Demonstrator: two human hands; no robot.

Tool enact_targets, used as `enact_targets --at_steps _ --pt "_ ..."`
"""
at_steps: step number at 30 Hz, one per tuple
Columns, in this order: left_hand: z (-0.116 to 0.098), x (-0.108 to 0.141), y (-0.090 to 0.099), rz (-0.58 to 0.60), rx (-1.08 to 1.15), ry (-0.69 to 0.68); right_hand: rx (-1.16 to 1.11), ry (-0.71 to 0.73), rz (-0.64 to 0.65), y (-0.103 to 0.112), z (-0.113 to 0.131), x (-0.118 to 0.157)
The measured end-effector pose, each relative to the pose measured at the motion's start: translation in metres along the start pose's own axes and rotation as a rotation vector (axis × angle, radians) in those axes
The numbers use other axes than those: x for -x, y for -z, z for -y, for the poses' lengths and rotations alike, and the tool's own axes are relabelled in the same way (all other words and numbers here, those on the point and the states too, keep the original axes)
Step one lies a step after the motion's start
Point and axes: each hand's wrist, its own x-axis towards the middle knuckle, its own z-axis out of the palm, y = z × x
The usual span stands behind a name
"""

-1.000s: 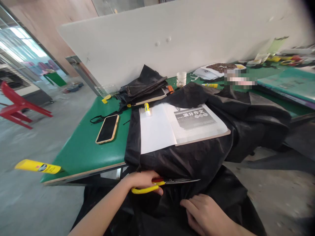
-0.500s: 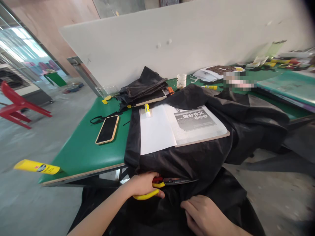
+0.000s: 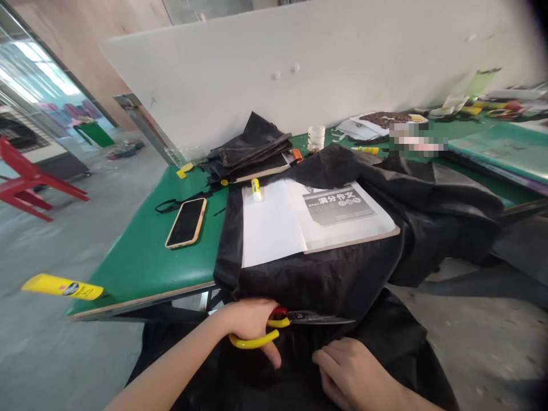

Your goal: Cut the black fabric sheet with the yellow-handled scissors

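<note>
My left hand (image 3: 254, 322) is closed around scissors (image 3: 299, 317) with yellow and red handles. One finger or thumb points down past the yellow loop. The blades point right along the black cloth (image 3: 299, 291) hanging over the table's front edge. My right hand (image 3: 349, 365) rests low on the same black material, its fingers curled on it; the fingertips are partly hidden. Above the scissors, an open book (image 3: 346, 222) with a printed right page and blank left page (image 3: 272, 228) lies on the cloth. A small yellow-and-white glue stick (image 3: 256, 189) lies on the blank page.
On the green tabletop (image 3: 141, 257) are a phone (image 3: 186, 222) and, at the left corner, a yellow tube (image 3: 64, 286). Folded black cloth (image 3: 252, 148) and a clear cup (image 3: 316, 138) stand behind the book. A red chair (image 3: 38, 185) is at far left, a teal folder (image 3: 505, 149) at right.
The scissors have shifted slightly right, and the left thumb or finger below the yellow handle reaches further down. The right hand has stayed nearly still on the cloth.
</note>
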Motion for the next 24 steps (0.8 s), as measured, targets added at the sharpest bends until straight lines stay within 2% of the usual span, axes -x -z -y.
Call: enact_targets --at_steps 11,14,19,24 --pt "-0.001 -0.008 0.018 0.098 0.037 -0.037 0.017 0.044 0.014 0.005 0.002 -0.003" --pt "0.000 -0.009 0.018 0.114 0.048 -0.038 0.020 0.049 0.028 0.005 0.003 -0.004" --pt "0.000 -0.014 0.018 0.125 0.073 -0.113 0.031 0.083 0.038 0.007 0.004 -0.006" --pt "0.005 -0.020 0.013 0.146 0.198 -0.163 0.037 0.086 0.039 0.008 0.004 -0.006"
